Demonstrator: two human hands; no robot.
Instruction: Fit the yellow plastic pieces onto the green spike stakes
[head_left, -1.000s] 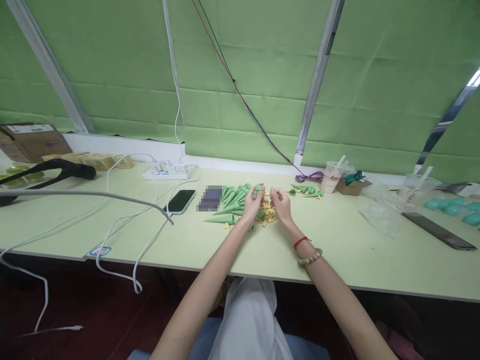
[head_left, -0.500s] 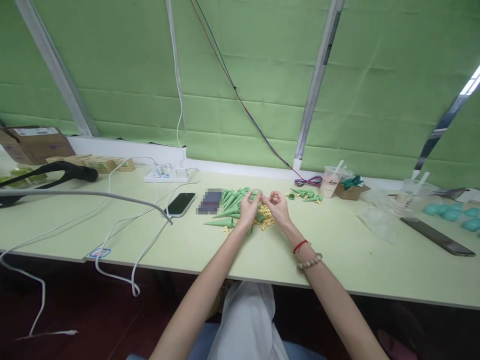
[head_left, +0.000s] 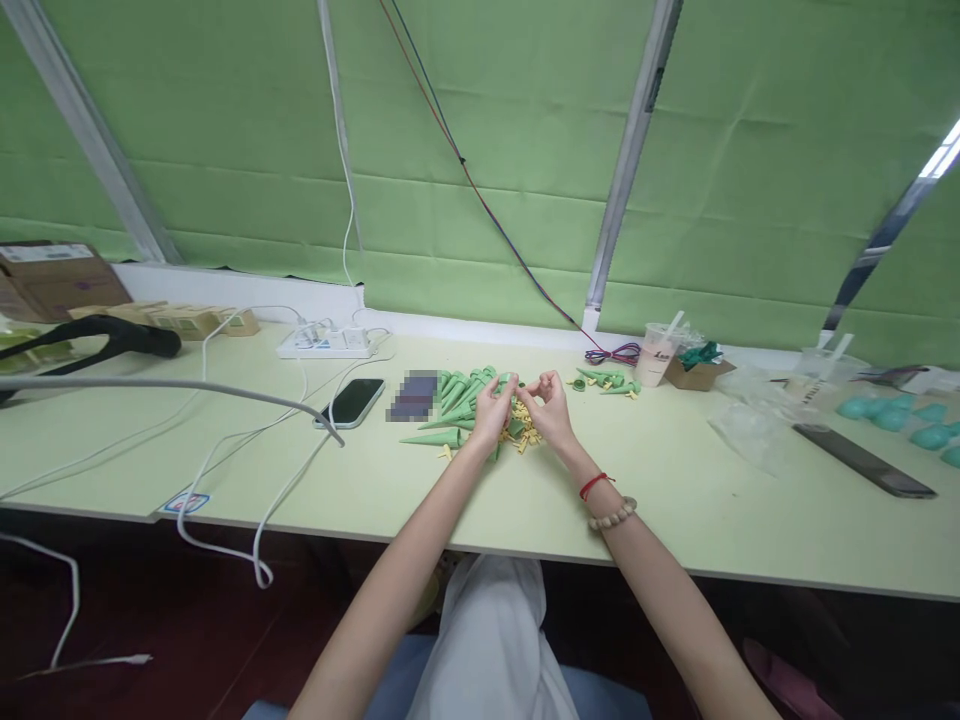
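Note:
My left hand (head_left: 492, 414) is closed on a green plastic spike (head_left: 505, 380), of which only the wide end shows past the fingers. Close beside it, my right hand (head_left: 550, 412) pinches at the same spot with thumb and forefinger; anything between those fingertips is too small to make out. Green cone-shaped spikes (head_left: 454, 392) lie in a heap to the left of my hands, one long spike (head_left: 433, 439) pointing left. Small yellow plastic pieces (head_left: 527, 436) are piled on the table under and between my hands.
More green spikes (head_left: 609, 378) lie at the back right, near a drink cup (head_left: 655, 358) and a small cardboard box (head_left: 697, 374). A phone (head_left: 355, 402), white cables (head_left: 259, 490) and a power strip (head_left: 324, 345) are left. A dark phone (head_left: 862, 460) lies far right.
The whole view has shifted slightly. My hands stay together over the pile, with the fingers slightly repositioned around the green spike.

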